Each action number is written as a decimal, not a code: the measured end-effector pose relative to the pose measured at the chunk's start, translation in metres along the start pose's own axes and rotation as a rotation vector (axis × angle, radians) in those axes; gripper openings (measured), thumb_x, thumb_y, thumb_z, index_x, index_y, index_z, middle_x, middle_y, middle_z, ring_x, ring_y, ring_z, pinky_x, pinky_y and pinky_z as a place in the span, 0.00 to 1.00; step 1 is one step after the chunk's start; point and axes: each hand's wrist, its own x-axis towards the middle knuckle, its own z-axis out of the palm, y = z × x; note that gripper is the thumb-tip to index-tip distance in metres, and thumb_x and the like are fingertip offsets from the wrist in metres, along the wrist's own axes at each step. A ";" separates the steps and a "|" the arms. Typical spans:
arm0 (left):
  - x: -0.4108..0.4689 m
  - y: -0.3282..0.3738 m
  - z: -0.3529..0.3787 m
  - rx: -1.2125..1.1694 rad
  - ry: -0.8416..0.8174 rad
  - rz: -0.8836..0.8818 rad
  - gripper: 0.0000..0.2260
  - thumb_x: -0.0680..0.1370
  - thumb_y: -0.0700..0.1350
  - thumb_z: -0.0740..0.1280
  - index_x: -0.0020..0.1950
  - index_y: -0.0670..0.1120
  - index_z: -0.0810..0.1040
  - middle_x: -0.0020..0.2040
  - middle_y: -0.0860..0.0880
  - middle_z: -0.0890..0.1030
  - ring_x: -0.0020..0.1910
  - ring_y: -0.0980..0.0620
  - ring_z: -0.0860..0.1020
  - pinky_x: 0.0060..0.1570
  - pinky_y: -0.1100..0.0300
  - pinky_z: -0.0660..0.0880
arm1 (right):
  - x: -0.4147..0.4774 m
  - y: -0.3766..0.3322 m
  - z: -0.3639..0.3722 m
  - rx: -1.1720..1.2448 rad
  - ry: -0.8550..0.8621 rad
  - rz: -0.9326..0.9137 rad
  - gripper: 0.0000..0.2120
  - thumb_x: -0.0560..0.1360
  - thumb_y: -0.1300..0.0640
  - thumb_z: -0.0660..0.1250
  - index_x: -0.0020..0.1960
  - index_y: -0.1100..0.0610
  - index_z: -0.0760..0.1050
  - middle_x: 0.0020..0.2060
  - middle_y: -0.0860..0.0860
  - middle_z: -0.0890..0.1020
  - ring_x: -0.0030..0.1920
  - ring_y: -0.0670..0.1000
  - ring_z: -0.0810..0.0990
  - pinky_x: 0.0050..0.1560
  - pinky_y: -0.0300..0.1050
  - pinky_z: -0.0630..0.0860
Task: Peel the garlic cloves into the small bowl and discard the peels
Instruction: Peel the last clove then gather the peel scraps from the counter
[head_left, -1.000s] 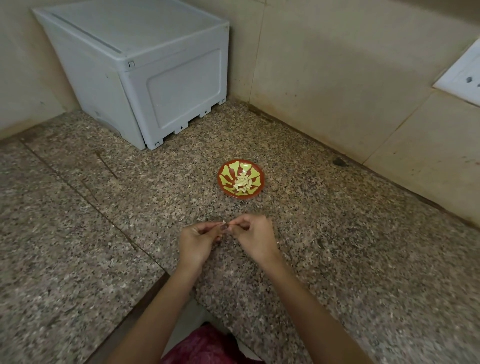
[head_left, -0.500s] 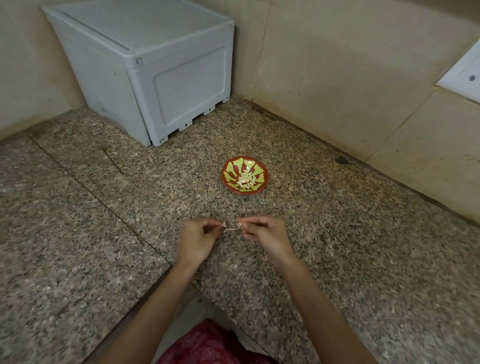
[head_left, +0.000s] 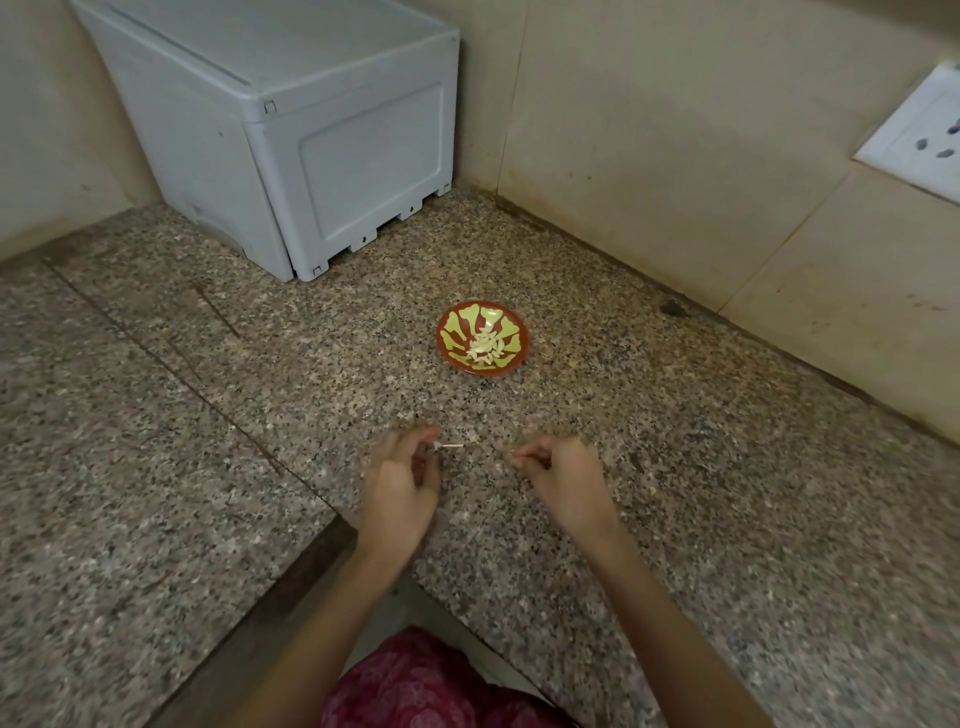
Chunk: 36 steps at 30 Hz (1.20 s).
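Hands (head_left: 401, 486) (head_left: 563, 480), sliver (head_left: 451, 446) in left, over granite counter (head_left: 727, 499)

Both arms are uncovered along all that shows, the left forearm (head_left: 332, 613) and the right forearm (head_left: 660, 623) alike, and the left grip (head_left: 400, 488) and right grip (head_left: 563, 480) are bare too, their fingertips too blurred to show the nails. Low in the view lies a garment (head_left: 426, 686) of deep magenta cloth, printed with lighter pink rounded, flower-like motifs.
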 end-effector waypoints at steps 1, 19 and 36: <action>-0.006 0.004 0.003 -0.020 -0.011 0.019 0.16 0.75 0.31 0.68 0.60 0.43 0.79 0.55 0.53 0.77 0.52 0.59 0.74 0.56 0.78 0.65 | -0.002 0.000 0.000 -0.064 -0.002 -0.025 0.06 0.77 0.64 0.68 0.51 0.57 0.84 0.47 0.47 0.85 0.43 0.43 0.82 0.51 0.34 0.78; -0.021 0.000 0.035 -0.012 -0.041 0.046 0.10 0.73 0.33 0.71 0.52 0.43 0.81 0.47 0.50 0.80 0.44 0.57 0.74 0.49 0.80 0.64 | -0.003 -0.019 0.003 -0.611 -0.217 -0.180 0.14 0.78 0.68 0.62 0.63 0.62 0.74 0.58 0.57 0.78 0.54 0.54 0.80 0.54 0.44 0.80; -0.019 0.008 0.034 -0.163 -0.060 0.121 0.12 0.76 0.34 0.69 0.56 0.46 0.82 0.51 0.52 0.81 0.49 0.63 0.78 0.48 0.75 0.72 | -0.004 0.003 -0.006 0.571 -0.111 0.280 0.06 0.76 0.65 0.69 0.51 0.61 0.83 0.45 0.53 0.86 0.42 0.48 0.86 0.44 0.39 0.82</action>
